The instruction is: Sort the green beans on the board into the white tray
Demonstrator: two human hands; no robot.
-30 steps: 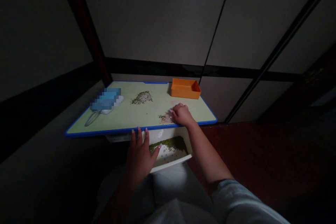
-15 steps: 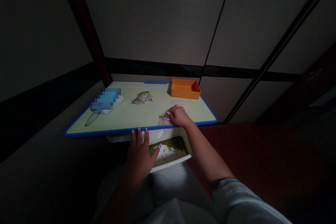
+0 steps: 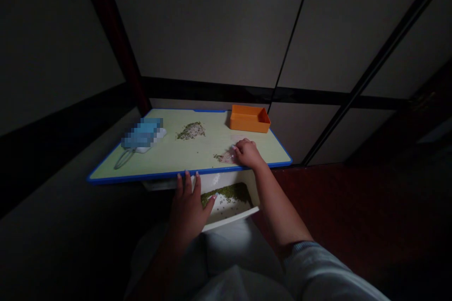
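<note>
My left hand point(image 3: 187, 209) is open, its fingertips on the front edge of the board-like tabletop point(image 3: 169, 157) and its thumb over a white bin point(image 3: 226, 222) below. Inside that bin lie many small green grains point(image 3: 235, 193), like mung beans. On the tabletop near its front edge, my right hand point(image 3: 248, 153) is curled shut, its fingertips pressed together. Whatever they hold is too small to make out. Just left of them lies a small scatter of green and pale grains point(image 3: 221, 157). Further back is a larger mixed pile of grains point(image 3: 192, 130).
An orange open box point(image 3: 249, 124) stands at the back right of the tabletop. At the left lies a blurred-out blue item point(image 3: 143, 131) with a white part and a loop strap point(image 3: 123, 159). Cabinet panels point(image 3: 219, 28) rise behind the table.
My right hand has slid a little to the right, away from the small scatter, more of which now shows. My left hand has stayed in place.
</note>
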